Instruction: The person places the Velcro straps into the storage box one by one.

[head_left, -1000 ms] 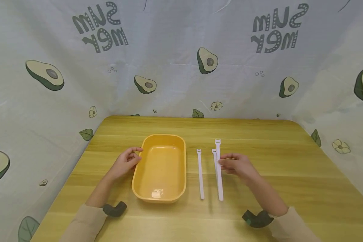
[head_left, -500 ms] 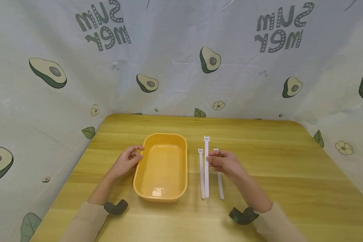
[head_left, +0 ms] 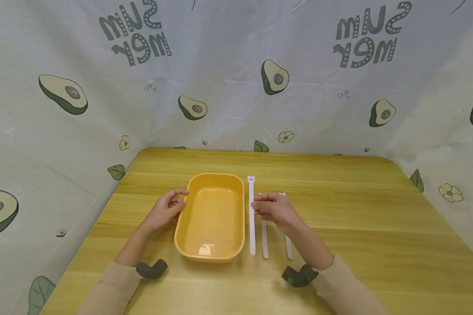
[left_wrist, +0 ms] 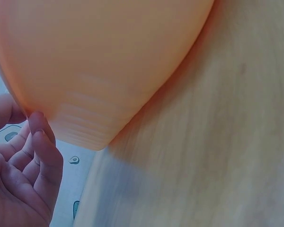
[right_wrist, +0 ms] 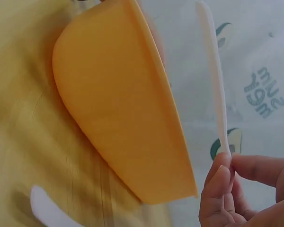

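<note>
My right hand pinches a white hook-and-loop cable tie between thumb and fingers. It is raised beside the right rim of the yellow plastic basin, with its slotted head pointing away from me. In the right wrist view the held tie stands up from the fingertips, apart from the basin wall. My left hand pinches the basin's left rim, as the left wrist view of the thumb and finger at its edge also shows. Two more white ties lie on the table, partly hidden under my right hand and forearm.
The wooden table runs back to a white curtain printed with avocados. Nearer of the loose ties is one strap right of the basin; another strap lies beyond it. Each wrist carries a dark device.
My right hand has carried the held tie leftward, across the two lying ties, to the basin's right side. The left hand keeps its place on the rim.
</note>
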`<state>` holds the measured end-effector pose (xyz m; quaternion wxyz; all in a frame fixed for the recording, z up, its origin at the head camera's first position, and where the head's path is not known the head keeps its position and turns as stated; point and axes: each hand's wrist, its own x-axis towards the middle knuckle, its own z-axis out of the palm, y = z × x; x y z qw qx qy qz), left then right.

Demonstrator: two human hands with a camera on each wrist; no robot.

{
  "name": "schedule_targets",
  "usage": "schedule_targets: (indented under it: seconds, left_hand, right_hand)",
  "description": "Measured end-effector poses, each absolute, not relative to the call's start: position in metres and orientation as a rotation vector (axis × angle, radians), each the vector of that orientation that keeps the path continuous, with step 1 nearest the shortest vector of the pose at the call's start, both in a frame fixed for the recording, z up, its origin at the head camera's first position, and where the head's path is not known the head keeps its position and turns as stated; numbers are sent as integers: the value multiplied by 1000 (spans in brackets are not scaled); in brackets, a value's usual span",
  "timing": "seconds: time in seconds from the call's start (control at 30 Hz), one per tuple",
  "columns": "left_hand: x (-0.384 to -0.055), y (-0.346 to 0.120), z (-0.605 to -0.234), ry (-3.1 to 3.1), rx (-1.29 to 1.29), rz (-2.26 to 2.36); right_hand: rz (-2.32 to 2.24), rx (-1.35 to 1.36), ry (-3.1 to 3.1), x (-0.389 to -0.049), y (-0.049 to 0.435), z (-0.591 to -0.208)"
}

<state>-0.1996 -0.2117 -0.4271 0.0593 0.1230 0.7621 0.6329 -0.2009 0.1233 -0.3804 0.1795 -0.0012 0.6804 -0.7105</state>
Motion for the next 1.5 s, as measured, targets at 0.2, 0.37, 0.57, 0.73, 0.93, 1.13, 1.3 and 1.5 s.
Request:
schedule_targets:
  seconds: [0.2, 0.37, 0.57, 0.73, 0.93, 1.13, 1.3, 1.5]
  left_hand:
    - [-199, -213, -426, 2318, 346, 1913]
    - [-200, -215, -425, 2326, 357, 1902]
    - [-200, -215, -424, 2326, 364, 1904]
    - [-199, -215, -423, 2329, 358, 1912]
    - [-200, -215, -425, 2360, 373, 1895]
    - [-200, -213, -425, 2358, 371, 1890]
    - [-202, -213, -426, 2347, 377, 1902]
    - [-205, -212, -430, 2336, 417, 1919]
  right_hand:
    - [-2030, -31, 1863, -203, 105, -380]
    - [-2061, -42, 1809, -203, 91, -376]
    - [-2055, -59, 1819, -205, 73, -373]
    - [-2036, -99, 1812, -206, 54, -373]
    - [-2018, -75, 1804, -212, 30, -378]
    - [-1953, -72, 1847, -219, 13, -384]
    - [-1930, -21, 1845, -224, 7, -388]
    - [-1900, 63, 1855, -226, 2, -392]
